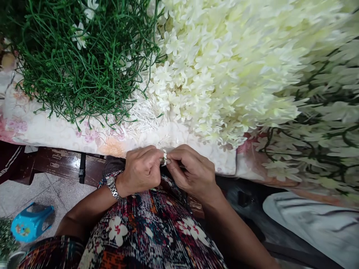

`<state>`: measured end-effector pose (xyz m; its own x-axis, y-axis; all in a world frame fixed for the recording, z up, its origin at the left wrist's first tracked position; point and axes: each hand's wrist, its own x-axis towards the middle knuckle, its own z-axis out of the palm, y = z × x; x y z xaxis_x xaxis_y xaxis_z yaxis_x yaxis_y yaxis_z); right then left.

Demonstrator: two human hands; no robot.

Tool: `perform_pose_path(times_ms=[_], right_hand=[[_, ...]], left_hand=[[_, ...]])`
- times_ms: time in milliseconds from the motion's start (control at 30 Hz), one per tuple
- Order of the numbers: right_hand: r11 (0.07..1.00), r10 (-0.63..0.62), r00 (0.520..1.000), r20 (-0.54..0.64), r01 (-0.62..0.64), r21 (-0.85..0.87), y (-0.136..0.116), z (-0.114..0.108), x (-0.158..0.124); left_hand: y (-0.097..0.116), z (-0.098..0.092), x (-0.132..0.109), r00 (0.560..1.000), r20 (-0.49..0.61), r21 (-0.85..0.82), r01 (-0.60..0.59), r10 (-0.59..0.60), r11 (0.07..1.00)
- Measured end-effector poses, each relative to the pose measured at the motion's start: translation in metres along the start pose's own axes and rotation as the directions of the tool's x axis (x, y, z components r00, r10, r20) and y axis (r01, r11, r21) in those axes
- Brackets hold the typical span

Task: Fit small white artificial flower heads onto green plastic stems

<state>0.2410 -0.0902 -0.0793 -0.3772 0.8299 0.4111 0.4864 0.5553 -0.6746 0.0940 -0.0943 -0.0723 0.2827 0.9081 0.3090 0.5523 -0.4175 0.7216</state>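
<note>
Close in front of my body, my left hand point(143, 169) and my right hand point(193, 170) meet at the fingertips. Between them is a small white artificial flower point(165, 156), which my right thumb and forefinger pinch. The fingers of my left hand are curled tight against its left side; what they grip is hidden. Beyond my hands lie a heap of green plastic stems point(92, 63), a large pile of creamy white artificial flowers point(213, 74) and a scatter of thin white stamens point(144, 112) between the two.
A flower-patterned cloth point(56, 119) covers the work surface, its edge just past my hands. White flowers on dark green stems point(331, 138) are massed at the right. A blue plastic stool point(32, 222) stands on the tiled floor at lower left. Pale grey fabric point(316, 220) is at lower right.
</note>
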Motion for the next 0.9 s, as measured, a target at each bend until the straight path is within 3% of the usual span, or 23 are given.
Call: perform_pose_path(times_ms=[133,300,600,900], right_hand=[[0.995,0.046,0.998,0.053,-0.05,0.082,-0.004,-0.009,0.003],[1.0,-0.019,1.0,0.002,0.019,0.019,-0.014,-0.02,0.008],[0.992,-0.098,0.994,0.05,0.101,-0.072,-0.014,-0.014,0.013],[0.997,-0.082,0.996,-0.034,0.082,-0.003,-0.007,-0.001,0.014]], left_hand=[[-0.001,-0.007,0.001,0.997,0.012,-0.21,0.08,-0.08,0.974],[-0.001,-0.016,0.002,0.986,0.046,-0.369,0.168,-0.163,0.914],[-0.002,-0.014,0.0,0.996,-0.019,-0.316,0.073,-0.083,0.946],[-0.001,-0.01,0.003,0.988,-0.027,-0.308,0.139,-0.155,0.941]])
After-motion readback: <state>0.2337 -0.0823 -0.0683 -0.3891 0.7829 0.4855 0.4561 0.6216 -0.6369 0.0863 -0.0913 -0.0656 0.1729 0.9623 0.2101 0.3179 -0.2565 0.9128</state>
